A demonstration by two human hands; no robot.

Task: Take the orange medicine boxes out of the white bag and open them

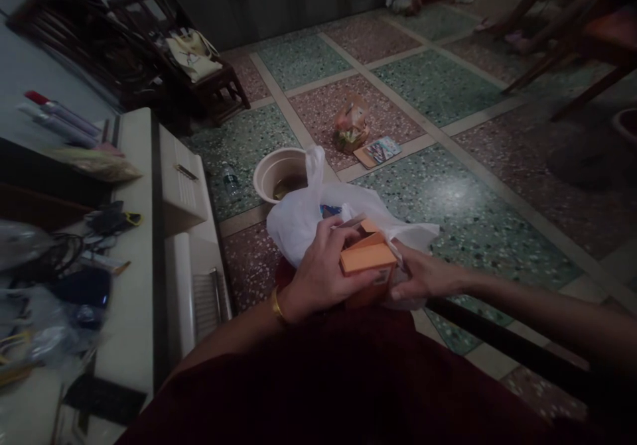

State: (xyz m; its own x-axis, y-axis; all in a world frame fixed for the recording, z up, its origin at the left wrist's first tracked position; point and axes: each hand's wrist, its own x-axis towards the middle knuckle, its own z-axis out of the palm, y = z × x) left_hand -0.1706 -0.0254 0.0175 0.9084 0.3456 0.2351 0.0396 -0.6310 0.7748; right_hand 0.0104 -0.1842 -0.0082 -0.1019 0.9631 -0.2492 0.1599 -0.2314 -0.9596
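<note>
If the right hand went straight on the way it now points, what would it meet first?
Probably the orange box, just beyond the right hand; depth is unclear, and an edge of the white bag may lie between them.

Left fingers [344, 235] grip an open orange box [368, 258]

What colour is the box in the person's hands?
The cardboard box is orange, as the head view shows.

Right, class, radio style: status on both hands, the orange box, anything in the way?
Left hand gripping orange box. Right hand at its side, grip unclear. Box flaps raised. White plastic bag close beyond, possibly crowding.
</note>
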